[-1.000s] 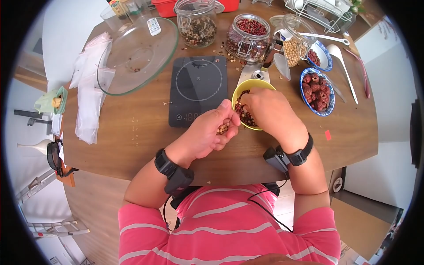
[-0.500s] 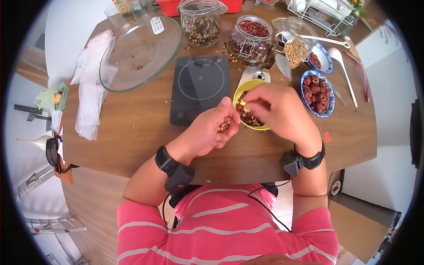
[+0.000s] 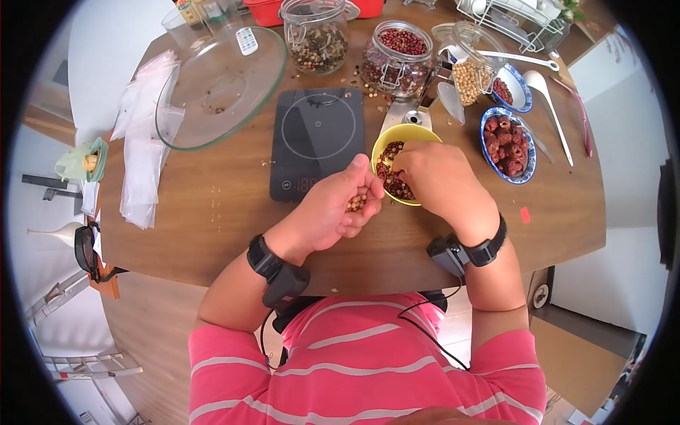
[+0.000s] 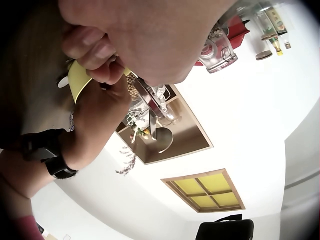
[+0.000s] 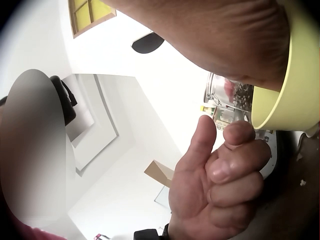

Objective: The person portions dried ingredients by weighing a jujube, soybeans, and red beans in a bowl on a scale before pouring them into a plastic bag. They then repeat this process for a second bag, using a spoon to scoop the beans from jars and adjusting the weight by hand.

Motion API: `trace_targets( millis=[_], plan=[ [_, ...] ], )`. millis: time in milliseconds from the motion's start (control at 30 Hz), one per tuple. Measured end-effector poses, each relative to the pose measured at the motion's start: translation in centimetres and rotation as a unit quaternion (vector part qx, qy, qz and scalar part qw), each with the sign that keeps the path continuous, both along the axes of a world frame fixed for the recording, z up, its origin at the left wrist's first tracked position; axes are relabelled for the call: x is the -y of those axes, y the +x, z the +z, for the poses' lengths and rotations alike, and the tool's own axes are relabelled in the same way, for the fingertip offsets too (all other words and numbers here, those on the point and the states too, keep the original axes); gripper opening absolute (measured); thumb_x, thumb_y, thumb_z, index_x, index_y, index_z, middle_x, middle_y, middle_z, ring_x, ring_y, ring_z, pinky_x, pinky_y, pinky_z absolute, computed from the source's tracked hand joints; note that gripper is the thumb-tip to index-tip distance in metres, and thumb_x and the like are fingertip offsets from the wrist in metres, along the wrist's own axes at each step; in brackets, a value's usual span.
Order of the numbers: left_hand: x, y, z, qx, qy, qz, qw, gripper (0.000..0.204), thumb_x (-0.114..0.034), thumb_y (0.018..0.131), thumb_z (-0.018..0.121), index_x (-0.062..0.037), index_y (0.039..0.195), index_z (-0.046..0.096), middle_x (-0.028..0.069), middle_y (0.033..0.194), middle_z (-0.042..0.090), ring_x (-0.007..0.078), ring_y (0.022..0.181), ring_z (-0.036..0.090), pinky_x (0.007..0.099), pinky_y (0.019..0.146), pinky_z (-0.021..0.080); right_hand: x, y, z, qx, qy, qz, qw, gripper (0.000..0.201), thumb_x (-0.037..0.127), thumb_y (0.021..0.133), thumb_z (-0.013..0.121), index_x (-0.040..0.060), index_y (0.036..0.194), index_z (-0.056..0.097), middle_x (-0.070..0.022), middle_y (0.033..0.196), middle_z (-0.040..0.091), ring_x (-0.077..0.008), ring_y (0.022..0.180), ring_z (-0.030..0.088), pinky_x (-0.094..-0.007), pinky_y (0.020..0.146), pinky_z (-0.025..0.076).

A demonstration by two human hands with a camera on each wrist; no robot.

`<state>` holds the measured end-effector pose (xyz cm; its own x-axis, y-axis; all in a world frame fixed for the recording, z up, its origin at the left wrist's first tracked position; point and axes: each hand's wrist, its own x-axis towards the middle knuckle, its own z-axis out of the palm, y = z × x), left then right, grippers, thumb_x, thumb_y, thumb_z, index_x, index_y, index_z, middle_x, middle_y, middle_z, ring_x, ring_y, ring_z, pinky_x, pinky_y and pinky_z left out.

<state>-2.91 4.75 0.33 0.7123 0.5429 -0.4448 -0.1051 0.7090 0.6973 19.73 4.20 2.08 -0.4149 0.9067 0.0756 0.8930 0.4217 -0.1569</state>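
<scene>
My left hand (image 3: 333, 205) cups small round tan beans (image 3: 356, 203) in its curled fingers, thumb pointing up, close by the left rim of a yellow bowl (image 3: 405, 132). Inside the bowl lie red and dark peppercorns (image 3: 392, 152). My right hand (image 3: 443, 180) reaches down into it from the right, fingers bent and fingertips hidden among the peppercorns; whether they pinch anything I cannot tell. In the right wrist view the left hand (image 5: 220, 185) shows its fingers folded into the palm beside the bowl (image 5: 300, 85).
Left of the bowl lies a black scale (image 3: 317, 134) with lit digits. Behind stand a jar of red peppercorns (image 3: 398, 71), a jar of dark mixed spices (image 3: 315, 49) and a jar of tan beans (image 3: 466, 81). A blue-rimmed bowl (image 3: 511, 181) of dark red fruits sits right; a glass dish (image 3: 212, 131) far left.
My right hand lifted partly out of the yellow bowl half a second ago, fingertips showing, and is now back down in it. The left hand stays nearly still with its beans.
</scene>
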Motion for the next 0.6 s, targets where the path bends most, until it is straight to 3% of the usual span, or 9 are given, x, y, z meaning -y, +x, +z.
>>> trace_targets(
  millis=[200,400,500,600],
  plan=[
    [0.0,-0.1,0.1,-0.005,0.011,0.010,1.000,0.058,-0.063,0.111,0.034,-0.0117,0.104,0.059,-0.0004,0.078,0.053,0.0042,0.054,0.029,0.0198,0.049,0.024,-0.2,-0.5,-0.3,0.001,0.014,-0.010,1.000,0.009,0.006,0.083,0.066,0.0060,0.089,0.072,-0.0138,0.089,0.071,-0.0358,0.084,0.070,-0.0473,0.073,0.056],
    [0.0,-0.1,0.0,-0.007,0.017,0.011,1.000,0.057,-0.063,0.111,0.034,-0.0116,0.105,0.059,-0.0004,0.079,0.053,0.0045,0.055,0.029,0.0201,0.049,0.024,-0.2,0.1,0.9,-0.065,-0.028,-0.002,0.997,0.014,0.007,0.084,0.067,0.0065,0.096,0.073,-0.0175,0.091,0.072,-0.0371,0.086,0.072,-0.0469,0.074,0.058],
    [-0.1,-0.2,-0.2,-0.005,0.016,0.007,1.000,0.057,-0.063,0.110,0.035,-0.0116,0.105,0.058,-0.0002,0.080,0.054,0.0045,0.055,0.029,0.0200,0.049,0.024,-0.1,0.6,0.8,-0.102,0.018,0.045,0.994,0.018,0.006,0.084,0.067,0.0087,0.100,0.076,-0.0156,0.091,0.073,-0.0365,0.085,0.072,-0.0472,0.073,0.058],
    [-0.1,-0.1,-0.3,-0.006,0.015,0.008,1.000,0.057,-0.063,0.110,0.036,-0.0117,0.105,0.058,-0.0001,0.080,0.054,0.0046,0.055,0.029,0.0199,0.049,0.024,-0.2,1.1,0.6,-0.062,0.000,-0.030,0.998,0.014,0.007,0.088,0.067,0.0072,0.100,0.073,-0.0149,0.096,0.072,-0.0390,0.090,0.069,-0.0492,0.078,0.055]
  ],
)
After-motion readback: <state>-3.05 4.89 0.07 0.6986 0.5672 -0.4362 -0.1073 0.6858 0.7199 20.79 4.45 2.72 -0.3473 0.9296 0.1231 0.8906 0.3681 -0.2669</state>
